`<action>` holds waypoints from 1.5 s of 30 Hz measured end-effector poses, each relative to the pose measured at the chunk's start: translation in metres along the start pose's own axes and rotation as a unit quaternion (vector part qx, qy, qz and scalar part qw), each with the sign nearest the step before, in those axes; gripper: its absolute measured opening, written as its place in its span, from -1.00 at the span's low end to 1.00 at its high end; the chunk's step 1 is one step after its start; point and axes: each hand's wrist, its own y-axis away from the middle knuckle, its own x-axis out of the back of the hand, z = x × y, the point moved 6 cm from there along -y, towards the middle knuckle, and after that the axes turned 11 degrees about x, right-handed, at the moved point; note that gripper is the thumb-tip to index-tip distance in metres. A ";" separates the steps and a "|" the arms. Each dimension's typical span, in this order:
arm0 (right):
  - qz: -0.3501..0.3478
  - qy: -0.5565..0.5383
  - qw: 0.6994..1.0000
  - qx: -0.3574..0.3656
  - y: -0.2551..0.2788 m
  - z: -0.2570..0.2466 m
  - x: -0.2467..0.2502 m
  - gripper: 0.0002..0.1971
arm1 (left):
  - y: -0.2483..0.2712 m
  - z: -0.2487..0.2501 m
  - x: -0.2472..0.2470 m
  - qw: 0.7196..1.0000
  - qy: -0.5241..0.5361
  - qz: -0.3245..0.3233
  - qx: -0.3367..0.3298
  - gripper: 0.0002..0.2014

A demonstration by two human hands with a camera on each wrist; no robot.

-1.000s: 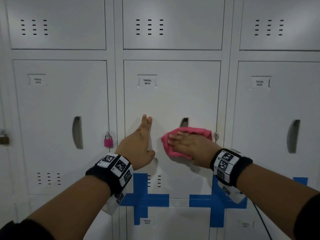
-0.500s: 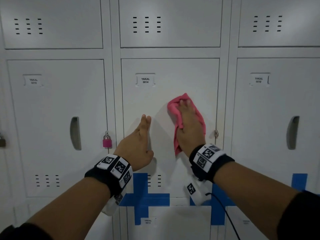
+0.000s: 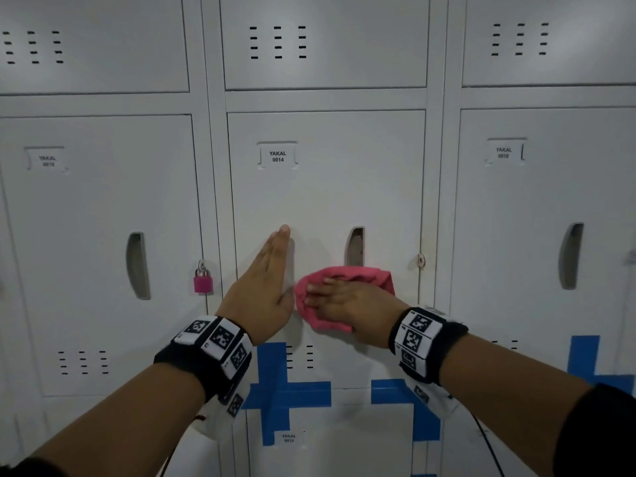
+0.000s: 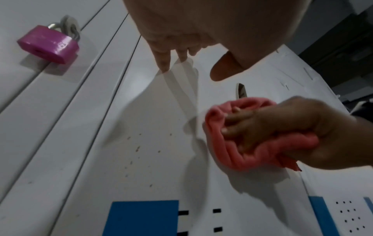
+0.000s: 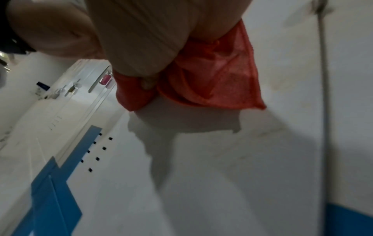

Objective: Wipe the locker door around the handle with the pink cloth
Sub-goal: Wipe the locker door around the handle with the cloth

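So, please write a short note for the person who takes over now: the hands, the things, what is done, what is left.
Left hand: open, fingers straight, flat against locker door 0014.
Right hand: presses the bunched pink cloth on the door just below the handle slot.
Done: cannot tell from here how much is wiped.
Left: go all around the slot; small reddish specks sit lower left of the cloth.

A pink padlock point(image 3: 203, 280) hangs at the right edge of the neighbouring left locker point(image 3: 96, 253). Blue tape point(image 3: 285, 390) crosses the doors' lower edges; its label below reads perhaps 0013.
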 end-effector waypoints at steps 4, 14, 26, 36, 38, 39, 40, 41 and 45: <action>-0.016 0.049 0.998 0.038 0.024 0.004 0.005 -0.68 | -0.003 0.006 0.009 0.998 -0.056 0.025 0.000 -0.16; 0.276 0.035 0.910 -0.308 0.052 0.060 0.087 -0.46 | -0.025 0.016 0.003 0.991 -0.126 0.008 0.036 -0.22; 0.247 0.036 0.912 -0.326 0.050 0.026 0.022 -0.32 | -0.030 0.008 -0.002 0.989 -0.142 -0.018 0.040 -0.23; 0.247 -0.058 0.901 -0.351 0.065 -0.006 0.005 -0.48 | -0.029 0.010 0.001 0.986 -0.156 -0.033 0.049 -0.22; 0.364 -0.145 0.843 -0.369 0.062 -0.008 0.034 -0.63 | -0.029 0.010 0.001 0.986 -0.158 -0.035 0.050 -0.22; 0.425 -0.179 0.802 -0.380 0.060 -0.008 0.049 -0.68 | -0.029 0.010 0.002 0.986 -0.155 -0.036 0.051 -0.22; 0.478 -0.207 0.755 -0.398 0.060 -0.007 0.061 -0.70 | -0.029 0.010 0.002 0.987 -0.150 -0.037 0.051 -0.22; 0.526 -0.234 0.707 -0.411 0.059 -0.004 0.069 -0.68 | -0.029 0.009 0.002 0.987 -0.146 -0.036 0.051 -0.22; 0.639 -0.301 0.616 -0.348 0.038 0.013 0.089 -0.53 | -0.030 0.007 0.002 0.987 -0.149 -0.040 0.049 -0.22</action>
